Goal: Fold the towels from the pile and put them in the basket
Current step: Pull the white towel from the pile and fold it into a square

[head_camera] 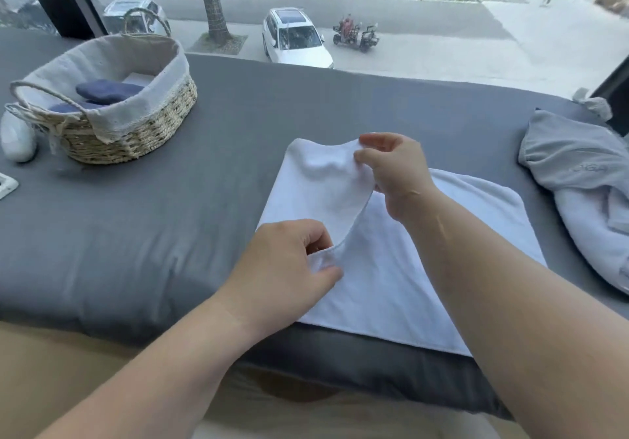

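One white towel (401, 278) lies flat on the grey padded surface (163, 220), directly in front of me, right of centre. Its right edge is lifted and drawn over toward the left, forming a raised flap. My left hand (289, 261) pinches the near corner of that flap between thumb and curled fingers. My right hand (394, 173) pinches the far corner the same way, thumb against forefinger, the other fingers loosely bent. Both hands hold this one towel and nothing else. One woven basket (136, 135) with a pale cloth liner and two rope handles stands at the far left, well apart from the towel. Inside it I count two folded dark blue towels (109, 90), with something white beneath them that I cannot identify. The pile (578, 173) sits at the right edge: one grey towel on top and one paler piece under it; any more I cannot tell. One white rounded device (17, 139) rests just beside the basket's left side.
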